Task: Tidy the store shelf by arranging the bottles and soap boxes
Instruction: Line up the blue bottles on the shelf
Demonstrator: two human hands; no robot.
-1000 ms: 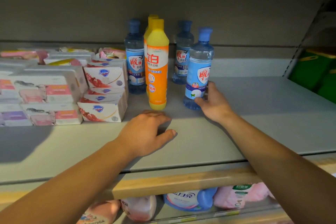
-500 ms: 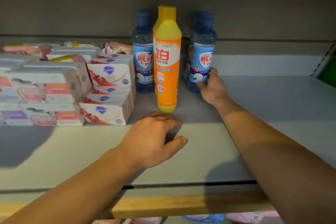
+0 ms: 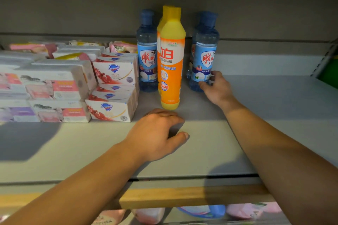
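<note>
Blue bottle (image 3: 204, 56) upright at shelf (image 3: 265, 107) back right of orange bottle (image 3: 171, 64), right hand (image 3: 217, 88) gripping its base, left hand (image 3: 157, 133) resting loose, empty; next probably release, straighten soap boxes (image 3: 111, 97).

Dim light is falling across the shelf (image 3: 256, 133) front — its back is sitting in shadow, edges blurring and bending.

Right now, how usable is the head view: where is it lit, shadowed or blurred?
Head view: warm light falls across the grey shelf board's front, while the back, around the blue-capped clear bottle gripped by the right hand, is dim. A dark shadow lies at left below the white soap boxes. Left stacks look soft; straight shelf edges bow from wide-angle distortion.
</note>
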